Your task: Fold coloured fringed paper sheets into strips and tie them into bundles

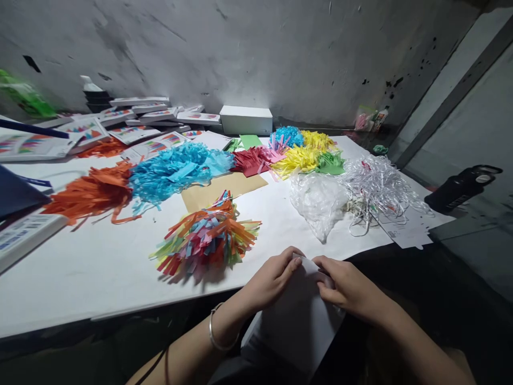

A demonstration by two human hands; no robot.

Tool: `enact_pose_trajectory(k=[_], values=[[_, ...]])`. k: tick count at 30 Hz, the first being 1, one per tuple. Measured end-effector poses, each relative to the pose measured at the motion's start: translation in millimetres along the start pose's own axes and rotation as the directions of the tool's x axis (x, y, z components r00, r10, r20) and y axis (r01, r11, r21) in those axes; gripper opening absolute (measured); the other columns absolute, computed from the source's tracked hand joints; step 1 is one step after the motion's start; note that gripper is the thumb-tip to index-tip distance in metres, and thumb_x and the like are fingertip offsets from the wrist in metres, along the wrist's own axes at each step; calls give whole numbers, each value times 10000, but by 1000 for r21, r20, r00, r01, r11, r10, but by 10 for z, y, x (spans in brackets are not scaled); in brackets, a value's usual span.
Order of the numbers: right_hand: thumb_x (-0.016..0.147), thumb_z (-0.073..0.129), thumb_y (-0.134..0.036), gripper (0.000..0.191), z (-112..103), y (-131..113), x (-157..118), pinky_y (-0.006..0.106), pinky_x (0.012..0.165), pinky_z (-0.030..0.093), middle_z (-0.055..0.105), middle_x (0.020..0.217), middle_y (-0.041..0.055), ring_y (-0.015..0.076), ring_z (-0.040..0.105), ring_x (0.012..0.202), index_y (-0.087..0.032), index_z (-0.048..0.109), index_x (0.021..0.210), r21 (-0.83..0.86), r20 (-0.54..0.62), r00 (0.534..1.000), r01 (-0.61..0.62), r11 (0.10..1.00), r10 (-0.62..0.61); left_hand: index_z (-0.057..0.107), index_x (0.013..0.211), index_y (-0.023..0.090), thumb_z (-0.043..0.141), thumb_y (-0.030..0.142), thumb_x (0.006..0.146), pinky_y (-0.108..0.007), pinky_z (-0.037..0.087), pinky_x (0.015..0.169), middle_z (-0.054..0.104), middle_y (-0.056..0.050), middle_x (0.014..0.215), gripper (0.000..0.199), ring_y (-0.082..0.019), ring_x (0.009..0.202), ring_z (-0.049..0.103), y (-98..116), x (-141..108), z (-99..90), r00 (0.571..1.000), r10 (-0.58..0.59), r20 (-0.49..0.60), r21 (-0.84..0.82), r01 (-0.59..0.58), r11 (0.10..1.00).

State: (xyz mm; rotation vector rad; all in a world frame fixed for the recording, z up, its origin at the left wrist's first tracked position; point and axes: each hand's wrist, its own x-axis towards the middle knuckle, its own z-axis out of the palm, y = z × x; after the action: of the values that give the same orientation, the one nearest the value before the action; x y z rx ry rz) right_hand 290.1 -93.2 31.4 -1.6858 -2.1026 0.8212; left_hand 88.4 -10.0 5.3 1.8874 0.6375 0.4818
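White carton (294, 326) is lying below the near edge of the table (100, 278), seemingly over your lap, its far end pointing toward the tabletop. Your left hand (274, 278) is pinching one corner of that end, thumb on top; your right hand (347, 283) is curling narrowly around the other corner. You appear to be working the carton's end, though whether it is opening or closing you cannot tell from here. That handling is calling, in my judgement, for steady, even pressure from both hands, so the card isn't creasing. Ahead, a multicoloured tassel bundle (206, 240) is sitting near the table edge, and a clear plastic bag (318, 200) is lying to its right.
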Motion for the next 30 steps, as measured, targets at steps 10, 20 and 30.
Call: enact_pose_trajectory(k=[10, 20, 30], values=[[898, 482, -153, 200, -74, -9, 0, 235, 687, 375, 600, 831, -12, 140, 556, 731, -204, 561, 1075, 4, 16, 999, -29, 1000, 28, 536, 1116, 205, 362, 423, 1038, -292, 446, 793, 662, -38, 953, 290, -199, 862, 614, -41, 36, 32, 1000, 7, -5, 25, -7, 1000], [904, 475, -174, 219, -91, 74, 22, 217, 650, 380, 589, 799, -24, 121, 529, 678, -193, 553, 1107, 91, 73, 997, -35, 995, 29, 532, 1106, 218, 359, 409, 1041, -295, 469, 792, 676, -31, 947, 266, -197, 851, 619, -36, 54, 30, 1000, 8, 21, 58, -9, 998], [896, 536, -184, 297, -108, 89, 11, 251, 798, 435, 661, 1060, 38, 163, 616, 906, -199, 541, 1193, 57, 77, 997, 24, 998, -28, 547, 1117, 206, 350, 412, 1043, -310, 471, 856, 688, -60, 1033, 295, -213, 949, 643, -88, 92, 28, 1000, 18, 14, 26, -19, 999]])
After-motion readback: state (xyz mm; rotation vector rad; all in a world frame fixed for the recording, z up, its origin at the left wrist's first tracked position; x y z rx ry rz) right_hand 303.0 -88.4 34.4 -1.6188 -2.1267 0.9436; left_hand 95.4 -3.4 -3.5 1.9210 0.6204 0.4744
